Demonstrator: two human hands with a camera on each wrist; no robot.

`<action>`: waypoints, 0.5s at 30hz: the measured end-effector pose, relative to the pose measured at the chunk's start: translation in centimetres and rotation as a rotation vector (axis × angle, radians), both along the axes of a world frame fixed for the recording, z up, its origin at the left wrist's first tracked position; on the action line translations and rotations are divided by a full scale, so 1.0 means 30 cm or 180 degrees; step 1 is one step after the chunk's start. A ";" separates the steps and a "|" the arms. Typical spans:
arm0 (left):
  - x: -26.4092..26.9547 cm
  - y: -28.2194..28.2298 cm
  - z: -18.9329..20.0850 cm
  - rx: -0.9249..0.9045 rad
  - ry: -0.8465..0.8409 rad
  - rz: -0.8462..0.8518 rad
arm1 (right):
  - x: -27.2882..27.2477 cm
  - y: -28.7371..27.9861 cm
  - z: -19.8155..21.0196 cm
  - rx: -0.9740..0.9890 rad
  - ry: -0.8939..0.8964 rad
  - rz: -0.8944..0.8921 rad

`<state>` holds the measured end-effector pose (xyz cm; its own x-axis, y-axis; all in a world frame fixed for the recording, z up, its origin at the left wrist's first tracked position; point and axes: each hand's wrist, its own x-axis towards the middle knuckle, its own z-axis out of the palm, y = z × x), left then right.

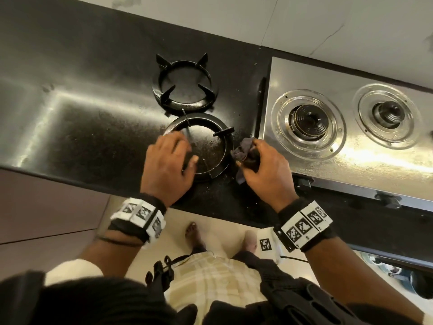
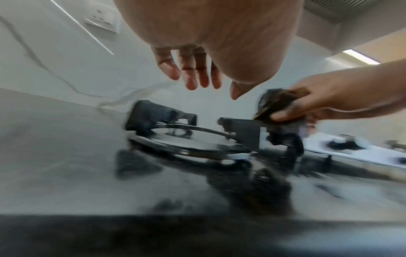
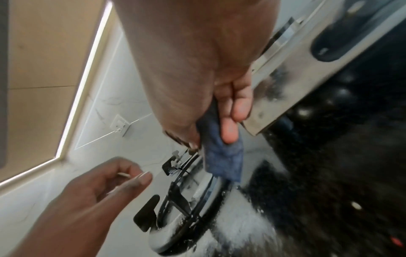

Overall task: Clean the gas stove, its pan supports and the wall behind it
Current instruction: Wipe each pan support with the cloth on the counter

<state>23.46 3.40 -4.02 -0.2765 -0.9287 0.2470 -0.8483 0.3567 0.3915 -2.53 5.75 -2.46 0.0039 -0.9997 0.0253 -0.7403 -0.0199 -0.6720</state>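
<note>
Two black pan supports lie on the dark counter, left of the steel gas stove (image 1: pixel 365 160). Over the left side of the near pan support (image 1: pixel 212 146) hovers my left hand (image 1: pixel 185 151). Its fingers (image 2: pixel 191 76) are straight and spread in the left wrist view, holding nothing, clear above the pan support (image 2: pixel 186 144). At that ring's right edge, my right hand (image 1: pixel 248 158) grips a crumpled dark blue-grey cloth (image 1: pixel 242 153). In the right wrist view the cloth (image 3: pixel 222 156) hangs pinched between thumb and fingers. The far pan support (image 1: pixel 184 84) stands alone.
The stove carries two bare burners (image 1: pixel 307 120) (image 1: pixel 387 113) and has knobs on its front edge (image 1: pixel 386 199). The white marbled wall (image 1: pixel 257 15) runs behind the counter, with a socket plate (image 2: pixel 98 21) on it. Wet smears cover the counter (image 1: pixel 82 118) to the left.
</note>
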 end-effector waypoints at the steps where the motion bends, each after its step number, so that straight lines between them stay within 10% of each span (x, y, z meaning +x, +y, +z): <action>1: -0.039 0.024 0.001 0.0070 -0.0026 -0.0034 | 0.013 -0.006 0.003 0.0186 0.0071 0.0110; 15: -0.132 0.135 -0.145 0.1203 0.0666 0.0015 | 0.179 0.058 -0.133 0.0050 0.1022 0.1172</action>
<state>19.51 7.44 -8.37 -0.2522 -0.9658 -0.0605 -0.7381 0.1515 0.6575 2.82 7.49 -6.45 0.3625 -0.9306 -0.0501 -0.8559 -0.3111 -0.4132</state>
